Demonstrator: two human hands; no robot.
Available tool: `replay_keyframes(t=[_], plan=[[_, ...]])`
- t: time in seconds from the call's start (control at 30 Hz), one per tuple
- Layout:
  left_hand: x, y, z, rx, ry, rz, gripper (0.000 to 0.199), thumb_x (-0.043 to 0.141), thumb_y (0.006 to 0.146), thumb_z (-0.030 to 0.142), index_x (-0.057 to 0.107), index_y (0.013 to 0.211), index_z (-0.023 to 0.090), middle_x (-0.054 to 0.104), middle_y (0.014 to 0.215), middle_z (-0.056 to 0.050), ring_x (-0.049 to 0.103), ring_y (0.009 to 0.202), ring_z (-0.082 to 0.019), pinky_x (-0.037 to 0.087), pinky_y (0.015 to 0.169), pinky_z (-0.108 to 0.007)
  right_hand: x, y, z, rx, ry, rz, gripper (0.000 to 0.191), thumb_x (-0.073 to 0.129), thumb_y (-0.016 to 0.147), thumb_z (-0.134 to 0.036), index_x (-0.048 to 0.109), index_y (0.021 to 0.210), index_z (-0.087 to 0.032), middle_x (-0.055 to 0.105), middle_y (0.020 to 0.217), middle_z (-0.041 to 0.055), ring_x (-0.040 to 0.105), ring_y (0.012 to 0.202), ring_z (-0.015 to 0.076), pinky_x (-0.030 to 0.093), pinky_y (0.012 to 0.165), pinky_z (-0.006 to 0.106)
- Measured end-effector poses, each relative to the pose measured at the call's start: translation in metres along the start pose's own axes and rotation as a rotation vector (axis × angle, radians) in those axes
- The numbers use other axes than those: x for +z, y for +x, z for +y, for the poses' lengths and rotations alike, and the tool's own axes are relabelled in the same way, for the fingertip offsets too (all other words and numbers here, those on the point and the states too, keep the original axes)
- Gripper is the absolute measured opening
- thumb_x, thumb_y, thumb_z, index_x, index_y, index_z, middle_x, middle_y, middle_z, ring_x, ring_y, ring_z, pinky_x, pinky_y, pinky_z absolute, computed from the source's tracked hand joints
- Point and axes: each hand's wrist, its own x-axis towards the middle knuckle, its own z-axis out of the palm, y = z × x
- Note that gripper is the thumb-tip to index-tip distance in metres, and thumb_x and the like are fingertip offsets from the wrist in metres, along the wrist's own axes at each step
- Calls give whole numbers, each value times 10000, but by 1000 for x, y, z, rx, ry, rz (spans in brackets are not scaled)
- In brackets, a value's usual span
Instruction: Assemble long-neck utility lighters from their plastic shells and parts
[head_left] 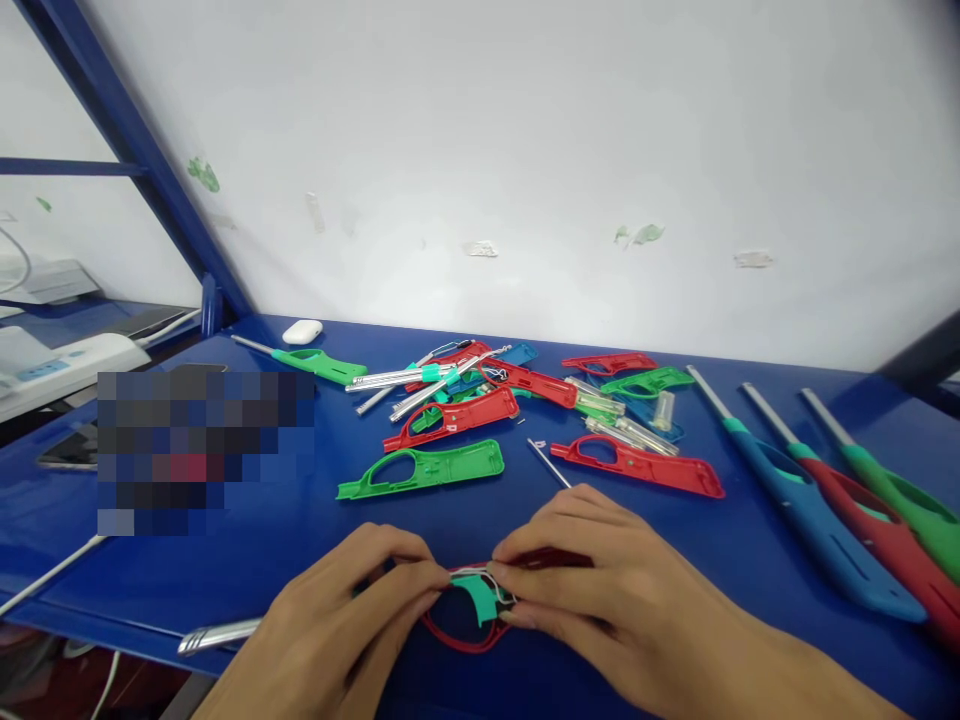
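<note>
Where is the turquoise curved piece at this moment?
At the bottom centre of the head view, the turquoise curved piece sits at the red handle loop, between the left hand and the right hand.

Location type: a small assembly corner, as viewed from where I stand; whether it belongs to a workshop or a home cannot be determined. Indicators: a blue table (225, 575) set against a scuffed white wall (480, 130), loose lighter casings (465, 465) and metal tubes (394, 378), and whole lighters (817, 520) in a row. Personal items: an earphone case (302, 332) and a white cable (52, 575).
</note>
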Motion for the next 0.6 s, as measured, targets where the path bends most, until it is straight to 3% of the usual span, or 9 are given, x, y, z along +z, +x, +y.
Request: replay_keyframes(t=[0.3, 0.43, 0.6], plan=[[1, -4, 1, 3, 14, -5, 292, 412, 1104, 188, 688, 1112, 282, 715, 1033, 36, 737, 861, -54, 574, 852, -95, -1, 1, 0, 10, 34, -23, 194, 648, 1078, -282, 823, 1159, -264, 811, 1132, -28, 718, 921, 141, 554, 829, 280], [3, -10, -1, -45, -9, -79, 277, 450, 1102, 174, 656, 1240, 295, 688, 1119, 21, 725, 940, -63, 574, 880, -116, 1, 2, -1, 29, 44, 15, 253, 603, 1096, -349, 842, 1121, -271, 814, 1137, -13, 739, 955, 137, 570, 872, 249], [5, -11, -2, -51, -41, -63, 277, 473, 1094, 177, 644, 1263, 314, 684, 1121, 35, 721, 932, -56, 568, 856, -104, 1, 3, 0, 53, 40, 4, 246, 611, 1092, -367, 838, 1150, -292, 809, 1131, -22, 740, 970, 136, 563, 907, 242]])
